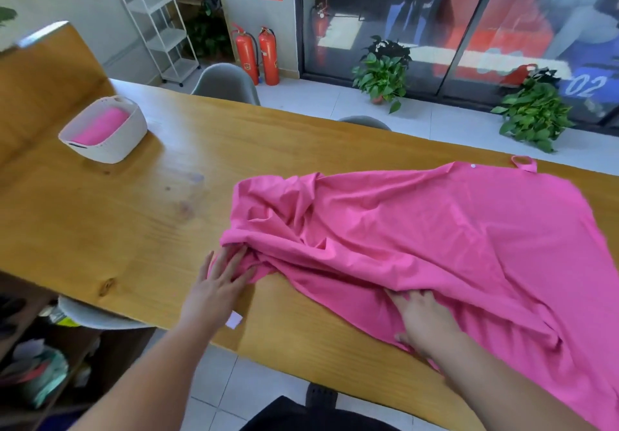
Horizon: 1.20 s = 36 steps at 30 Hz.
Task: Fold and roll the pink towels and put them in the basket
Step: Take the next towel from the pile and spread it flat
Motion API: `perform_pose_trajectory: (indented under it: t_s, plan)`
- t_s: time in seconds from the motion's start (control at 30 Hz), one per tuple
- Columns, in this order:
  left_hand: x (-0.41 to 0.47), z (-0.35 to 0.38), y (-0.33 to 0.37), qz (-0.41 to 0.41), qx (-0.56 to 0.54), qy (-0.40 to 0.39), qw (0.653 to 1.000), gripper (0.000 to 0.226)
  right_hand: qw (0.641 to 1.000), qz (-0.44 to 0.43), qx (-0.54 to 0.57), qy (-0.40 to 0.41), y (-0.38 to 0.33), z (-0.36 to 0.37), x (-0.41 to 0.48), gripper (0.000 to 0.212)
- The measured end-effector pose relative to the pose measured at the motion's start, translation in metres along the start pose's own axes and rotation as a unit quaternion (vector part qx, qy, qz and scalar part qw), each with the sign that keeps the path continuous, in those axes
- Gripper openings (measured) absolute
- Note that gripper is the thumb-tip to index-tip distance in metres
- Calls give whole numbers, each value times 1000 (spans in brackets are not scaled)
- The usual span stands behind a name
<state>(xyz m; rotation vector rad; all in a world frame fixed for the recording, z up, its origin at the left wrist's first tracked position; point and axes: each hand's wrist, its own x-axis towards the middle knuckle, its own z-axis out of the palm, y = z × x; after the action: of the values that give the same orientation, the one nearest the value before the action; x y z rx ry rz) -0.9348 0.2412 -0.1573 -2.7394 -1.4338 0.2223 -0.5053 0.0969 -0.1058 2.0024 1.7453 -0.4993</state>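
Observation:
A large pink towel (435, 236) lies spread and creased over the right half of the wooden table (134, 229), its right side hanging past the near edge. My left hand (217, 283) rests with straight fingers on the towel's bunched left corner. My right hand (422, 320) lies on the towel's near edge, fingers extended and pressing the cloth down. A white basket (130, 136) stands at the far left of the table with a rolled pink towel (100, 125) inside it.
A small white tag (233, 320) lies on the table by my left wrist. Grey chairs (227, 84) stand along the far side, another at the near left. Potted plants, two fire extinguishers and a white shelf rack stand on the floor beyond.

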Motion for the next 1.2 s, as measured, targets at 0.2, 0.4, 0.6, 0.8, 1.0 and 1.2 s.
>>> perform_pose_trajectory:
  t_s: [0.2,0.4,0.6,0.8,1.0,1.2]
  plan:
    - [-18,-2,-24,-81,-1,-47,996,67,996,28,-83,11,-37,-17,1,61]
    - [-66,13,23,-203,-99,-53,973,84,991,-105,-56,59,-87,5,-21,88]
    - [-98,-8,13,-208,-114,-90,967,71,996,-64,-30,51,-97,21,-37,69]
    - [-124,-21,7,-172,-55,-166,970,74,999,18,-5,34,-99,50,-59,48]
    - [-132,-20,-3,-153,-23,-101,983,63,995,53,-51,74,-108,56,-80,60]
    - [-111,-10,-39,-132,-127,-125,975,76,993,-62,53,80,-144,47,-68,68]
